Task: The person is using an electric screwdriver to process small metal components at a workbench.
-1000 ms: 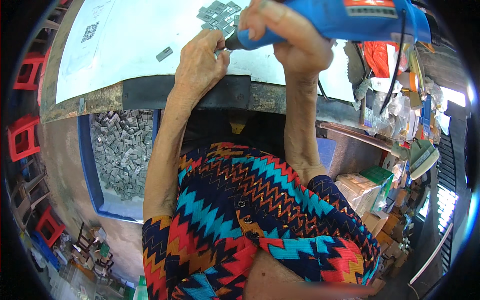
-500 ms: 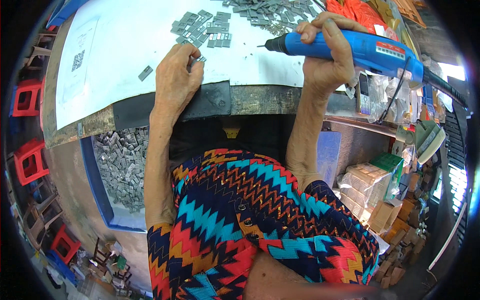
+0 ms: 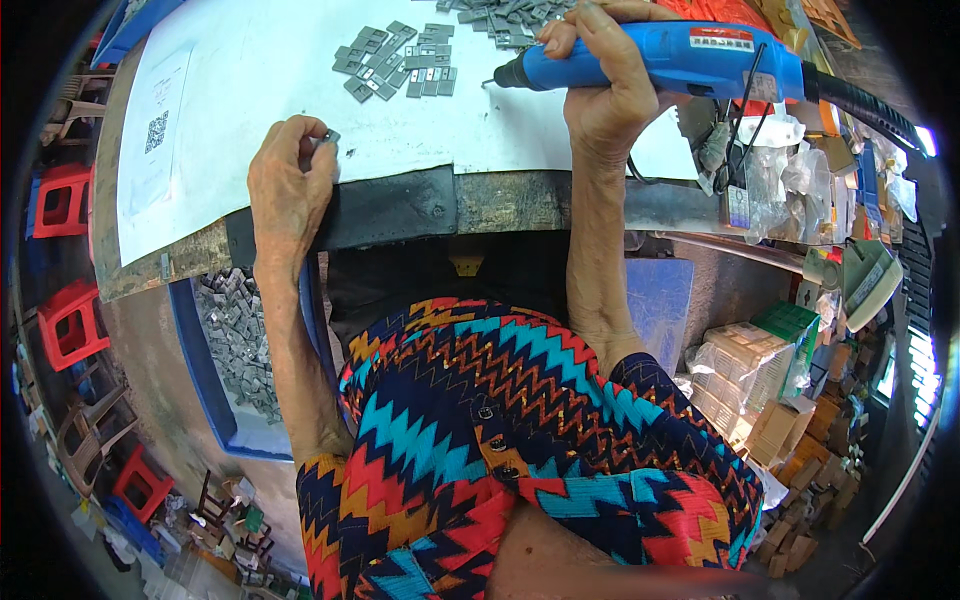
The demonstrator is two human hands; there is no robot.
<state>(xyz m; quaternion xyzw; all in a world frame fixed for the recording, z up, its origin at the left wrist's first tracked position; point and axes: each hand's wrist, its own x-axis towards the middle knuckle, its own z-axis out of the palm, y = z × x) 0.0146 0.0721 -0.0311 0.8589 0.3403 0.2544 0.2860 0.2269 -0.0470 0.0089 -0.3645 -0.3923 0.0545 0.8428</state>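
A person in a zigzag-patterned dress of navy, turquoise, orange and red [image 3: 520, 440] works at a bench covered with a white paper sheet [image 3: 270, 90]. The left hand [image 3: 290, 185] rests at the near edge of the sheet, its fingertips pinched shut on a small grey metal piece [image 3: 327, 138]. The right hand [image 3: 605, 85] is wrapped firmly around the body of a blue electric screwdriver with a black corrugated cable [image 3: 670, 55], held level above the bench with its dark tip pointing left, well apart from the pinched piece. Between the two hands, farther back on the sheet, lies a cluster of small grey rectangular metal parts [image 3: 395, 60], with a second heap [image 3: 500, 15] at the top edge. A strip of black rubber matting [image 3: 400, 205] lines the front of the bench. Below the left forearm stands a blue plastic tub filled with more grey metal pieces [image 3: 235, 340]. Red plastic stools [image 3: 65, 320] stand at far left; cardboard boxes [image 3: 760, 370] are stacked at right.
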